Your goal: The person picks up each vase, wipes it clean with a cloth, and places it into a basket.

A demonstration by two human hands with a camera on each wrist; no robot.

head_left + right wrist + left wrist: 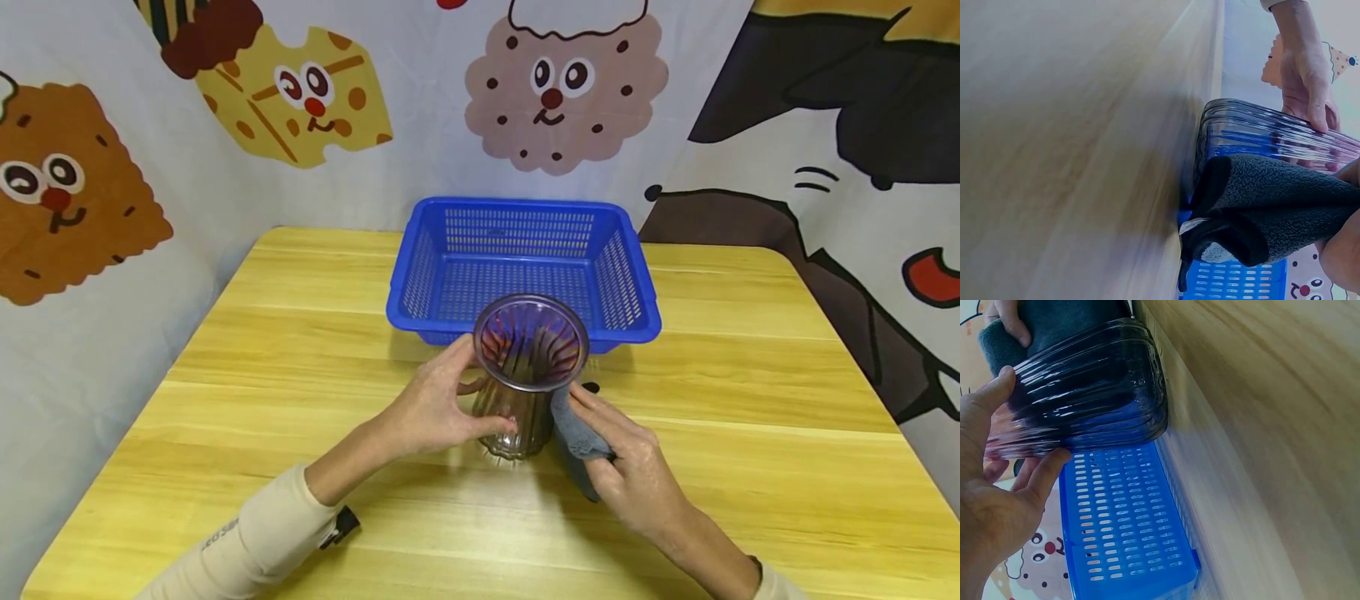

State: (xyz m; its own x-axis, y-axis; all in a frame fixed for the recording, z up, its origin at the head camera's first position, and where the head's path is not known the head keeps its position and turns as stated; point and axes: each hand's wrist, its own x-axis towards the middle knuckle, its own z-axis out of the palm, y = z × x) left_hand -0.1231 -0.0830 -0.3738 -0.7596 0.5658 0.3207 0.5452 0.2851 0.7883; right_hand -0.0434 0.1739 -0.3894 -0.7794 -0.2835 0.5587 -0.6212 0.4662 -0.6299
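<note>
A ribbed, see-through vase [517, 417] with a flared purple-tinted rim is upright at the middle of the table, in front of the basket. My left hand [431, 404] grips its left side, thumb across the front and fingers behind. On the other side, my right hand [637, 467] holds a grey-blue cloth [576, 429] against the vase just below the rim. In the right wrist view the folded cloth [1272, 194] with its dark edging hangs beside the vase [1241, 128]. The left wrist view shows the thumb and fingertips pressed on the ribbed wall of the vase [1091, 387].
A blue plastic basket [525, 332] with slotted walls stands right behind the vase. The wooden tabletop [300, 358] has rounded back corners. A curtain [420, 108] printed with cartoon food hangs behind the table and along its sides.
</note>
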